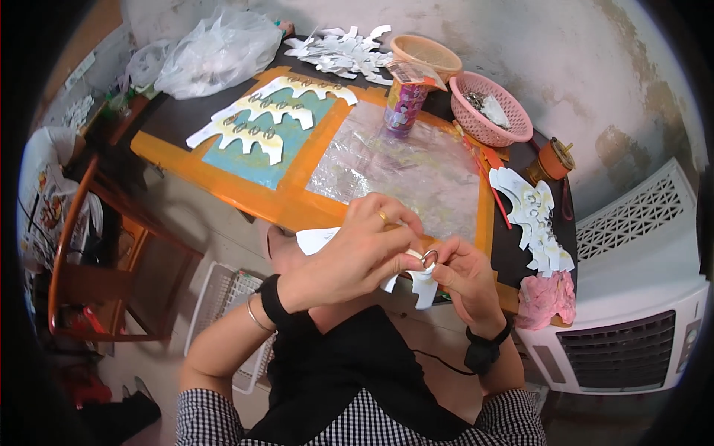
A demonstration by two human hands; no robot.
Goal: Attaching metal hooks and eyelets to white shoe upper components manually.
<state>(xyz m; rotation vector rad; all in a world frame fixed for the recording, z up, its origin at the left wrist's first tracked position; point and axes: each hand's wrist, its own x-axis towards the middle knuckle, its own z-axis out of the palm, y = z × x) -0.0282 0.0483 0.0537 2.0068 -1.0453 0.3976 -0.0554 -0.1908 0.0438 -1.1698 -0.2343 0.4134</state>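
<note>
Over the table's near edge, my left hand, with a gold ring on one finger, is closed in a pinch on a white scalloped cut-out strip. My right hand pinches the same strip's right end. Between the two sets of fingertips a small silver metal ring stands up at the strip's upper edge; whether it passes through the strip I cannot tell. My fingers hide the strip's middle, and its white left end shows beyond my left hand.
Cream scalloped strips with metal rings lie on a blue sheet. White cut-outs, a tan basket, a pink basket and a purple canister stand behind. More ringed strips and a pink cloth lie right.
</note>
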